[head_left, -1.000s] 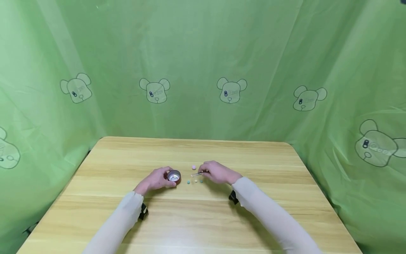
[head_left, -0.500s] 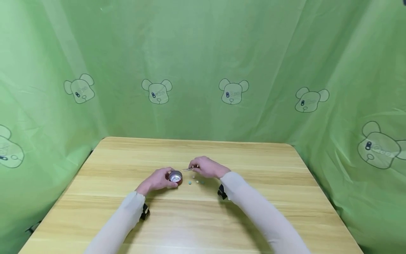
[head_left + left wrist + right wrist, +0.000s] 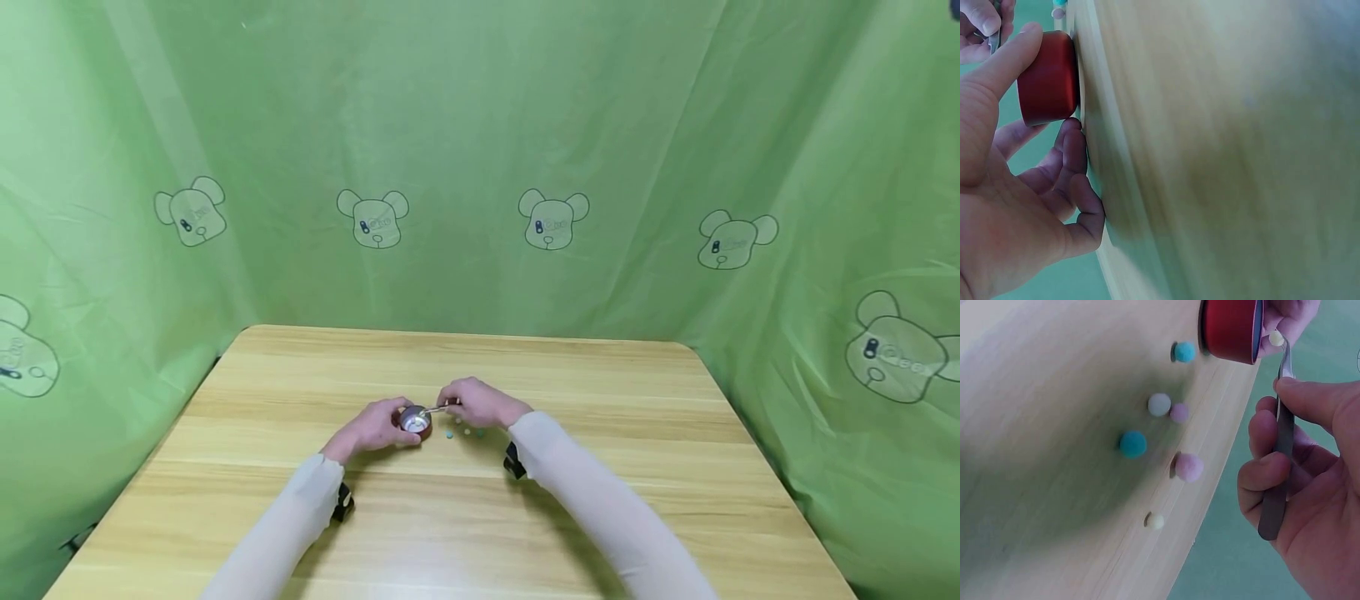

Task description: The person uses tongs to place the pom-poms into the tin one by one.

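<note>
My left hand grips a small round red tin standing on the table, thumb on the near side and fingers behind. Its silvery inside faces up. Metal tweezers are pinched between thumb and fingers of my right hand. Their tips hold a small cream pom-pom at the tin's opening. Beside the tin, under the right hand, lie loose pom-poms: two blue, one of them a larger blue pom-pom, a white pom-pom, two pink, including a larger pink pom-pom, and a cream one.
The work is on a light wood-grain table. Green curtains printed with bear heads hang behind it and on both sides. Both forearms, in pale sleeves, reach in from the front edge, each with a black wrist camera.
My right hand has moved left from above the loose pom-poms to the tin, carrying the cream pom-pom in the tweezers. The left hand keeps its grip on the tin, nearly still.
</note>
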Available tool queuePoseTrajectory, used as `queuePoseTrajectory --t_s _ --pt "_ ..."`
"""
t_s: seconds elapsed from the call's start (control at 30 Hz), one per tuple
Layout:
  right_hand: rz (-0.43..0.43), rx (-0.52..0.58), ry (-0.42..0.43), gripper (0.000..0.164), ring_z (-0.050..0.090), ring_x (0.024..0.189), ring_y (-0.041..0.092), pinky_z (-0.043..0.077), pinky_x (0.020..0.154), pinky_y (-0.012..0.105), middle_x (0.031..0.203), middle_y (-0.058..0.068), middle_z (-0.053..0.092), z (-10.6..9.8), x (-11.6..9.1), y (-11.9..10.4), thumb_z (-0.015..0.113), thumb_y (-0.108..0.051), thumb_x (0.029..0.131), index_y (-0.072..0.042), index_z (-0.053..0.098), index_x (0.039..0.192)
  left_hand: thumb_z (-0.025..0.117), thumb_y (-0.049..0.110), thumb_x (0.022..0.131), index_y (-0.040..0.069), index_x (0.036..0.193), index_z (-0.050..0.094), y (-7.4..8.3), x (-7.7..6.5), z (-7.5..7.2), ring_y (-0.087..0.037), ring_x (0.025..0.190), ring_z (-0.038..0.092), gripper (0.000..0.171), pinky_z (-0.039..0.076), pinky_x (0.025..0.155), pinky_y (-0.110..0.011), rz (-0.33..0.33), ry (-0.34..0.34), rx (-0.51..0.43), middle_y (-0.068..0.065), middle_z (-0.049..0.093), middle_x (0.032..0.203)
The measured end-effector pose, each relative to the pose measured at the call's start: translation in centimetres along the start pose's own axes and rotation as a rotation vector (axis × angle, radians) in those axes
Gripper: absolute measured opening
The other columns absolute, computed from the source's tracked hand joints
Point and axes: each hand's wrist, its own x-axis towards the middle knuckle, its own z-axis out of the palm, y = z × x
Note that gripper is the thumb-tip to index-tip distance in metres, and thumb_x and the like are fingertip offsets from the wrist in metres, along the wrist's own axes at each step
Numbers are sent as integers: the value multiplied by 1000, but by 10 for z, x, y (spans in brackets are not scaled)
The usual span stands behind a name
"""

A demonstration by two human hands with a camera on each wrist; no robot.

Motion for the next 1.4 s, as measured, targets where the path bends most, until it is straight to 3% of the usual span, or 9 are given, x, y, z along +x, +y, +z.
queuePoseTrajectory --t_s 0.37,0.9,1.1,1.4 --pt "-9 10 -16 15 57 88 10 47 82 27 100 0 63 3 3 -4 56 -11 95 -12 67 106 79 28 76 13 120 58 0 0 -1 -17 94 57 52 45 85 -41 8 3 -3 -2 62 104" --pt "64 32 -22 16 55 82 6 47 77 24 101 -3 61 3 4 -7 56 -15 95 -14 66 108 79 31 76 12 121 58 -4 2 0 -17 93 57 53 45 85 -41 18 -8 10 -2 62 104" --pt "74 42 0 17 55 79 6 47 74 24 95 -5 60 -5 -8 -1 57 -15 95 -13 66 109 79 29 76 11 123 57 0 1 0 -19 96 57 55 45 87 -43 9 -3 15 -4 62 106" --pt "65 -29 43 16 55 82 8 47 75 27 94 -4 62 -16 -40 15 59 -13 94 -12 68 106 80 28 76 11 123 57 1 0 2 -19 96 57 55 45 87 -43 -15 10 15 -3 62 105"
